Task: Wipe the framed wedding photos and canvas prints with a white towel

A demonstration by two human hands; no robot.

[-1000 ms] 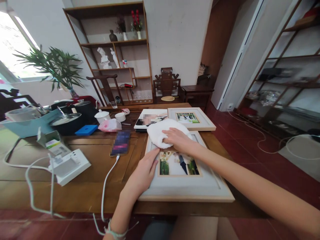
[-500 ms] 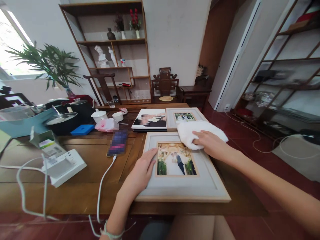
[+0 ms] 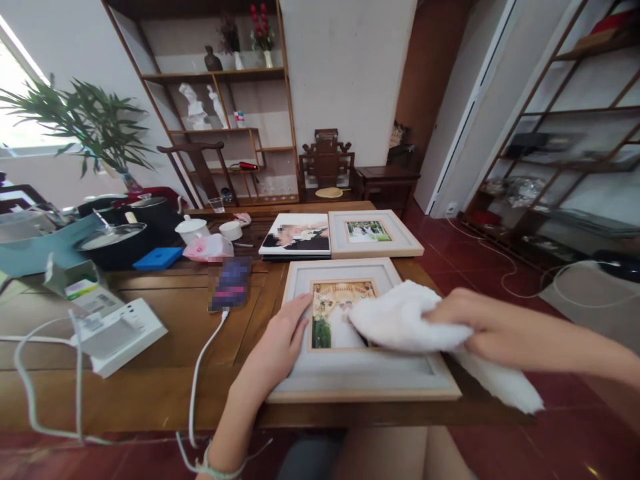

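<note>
A picture frame (image 3: 320, 387) with a pale wooden edge and a wide white mat lies flat at the table's near edge. Its wedding photo (image 3: 323, 327) is partly covered by a white cloth (image 3: 400, 317). My right hand (image 3: 455, 320) grips that cloth above the frame's right side, and a loose end of it hangs past the table's right edge. Motion blurs this hand a little. With fingers stretched out flat, my left hand (image 3: 285, 333) rests on the frame's left side, just beside the photo.
Behind lie a second framed photo (image 3: 375, 248) and a photo album (image 3: 295, 235). Left of the frame, a phone (image 3: 230, 285) is plugged into a white cable (image 3: 197, 373). Further left are a white power strip (image 3: 129, 337), a blue box (image 3: 157, 258), a lidded pot (image 3: 115, 243) and white cups.
My right hand has pulled the white cloth nearer and to the right, uncovering the second framed photo and covering part of the near one. My left hand stays on the frame.
</note>
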